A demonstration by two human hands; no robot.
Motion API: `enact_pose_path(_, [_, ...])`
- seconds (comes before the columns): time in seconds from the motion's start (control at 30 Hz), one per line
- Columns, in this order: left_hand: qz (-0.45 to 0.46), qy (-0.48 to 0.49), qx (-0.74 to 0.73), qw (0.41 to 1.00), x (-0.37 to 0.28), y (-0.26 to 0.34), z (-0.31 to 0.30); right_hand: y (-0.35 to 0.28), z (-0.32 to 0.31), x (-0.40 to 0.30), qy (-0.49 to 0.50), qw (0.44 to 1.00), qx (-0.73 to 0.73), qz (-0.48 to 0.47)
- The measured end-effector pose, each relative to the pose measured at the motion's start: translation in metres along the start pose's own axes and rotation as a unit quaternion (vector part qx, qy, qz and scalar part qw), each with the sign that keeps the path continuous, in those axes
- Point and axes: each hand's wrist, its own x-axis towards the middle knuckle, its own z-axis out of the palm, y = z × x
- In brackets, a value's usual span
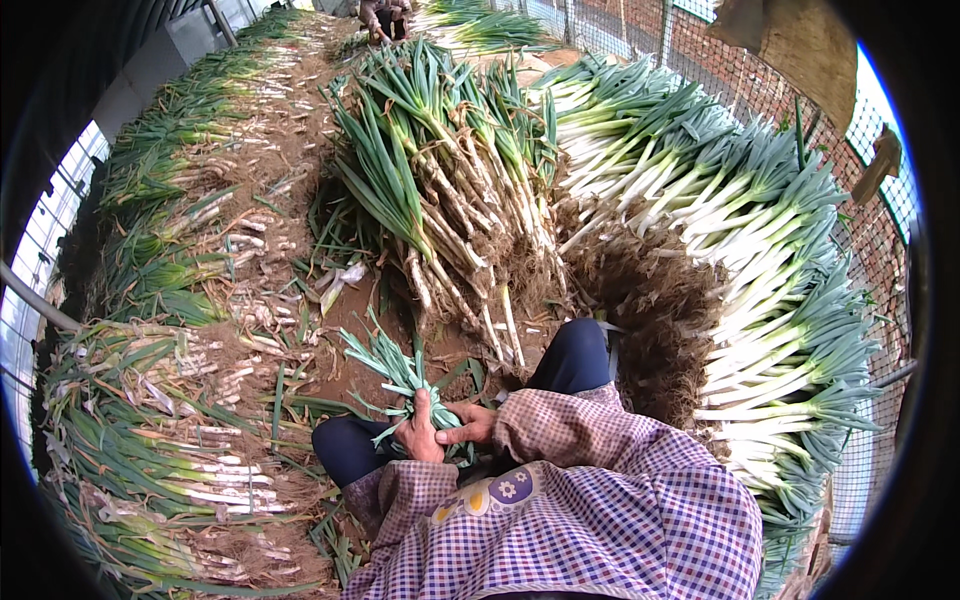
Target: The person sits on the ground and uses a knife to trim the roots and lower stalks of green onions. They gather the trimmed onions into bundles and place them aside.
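Note:
My left hand [421, 435] grips a bundle of flat green strips [397, 371], thumb up along it, with loose ends fanning out beyond the fist. My right hand [469, 424] closes on the lower part of the same bundle, its thumb against my left hand; the fingers underneath are hidden. Whether the strips are plastic twine or cut leaves, I cannot tell. Just past my bent knees [574, 356] leans a large heap of unpeeled long green onions [457, 187], soil and dry skins on their stalks, roots towards me.
Cleaned long green onions [757, 300] curve along my right side, roots inward. Rows of unpeeled onions [217, 480] line the left. Leaf scraps lie on the bare soil [352, 375]. A wire mesh fence [750, 82] bounds the right; another person [386, 19] crouches at the far end.

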Motion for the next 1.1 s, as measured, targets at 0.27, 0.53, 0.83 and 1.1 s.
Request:
enact_pose_path(0.27, [0.161,-0.199,-0.034,0.966,0.040,0.041,0.006,-0.111,-0.043,-0.037,0.210,0.946,-0.222,-0.108])
enact_pose_path(0.53, [0.102,-0.185,0.071,0.975,0.098,0.026,-0.016,-0.114,-0.203,-0.208,0.563,0.754,-0.207,-0.267])
enact_pose_path(0.83, [0.044,-0.292,0.139,0.945,0.140,0.020,-0.012,0.219,-0.152,-0.397,0.625,0.668,-0.326,0.239])
enact_pose_path(1.1, [0.027,-0.373,0.350,0.859,0.167,0.011,-0.009,0.245,-0.015,-0.429,0.543,0.652,-0.151,0.508])
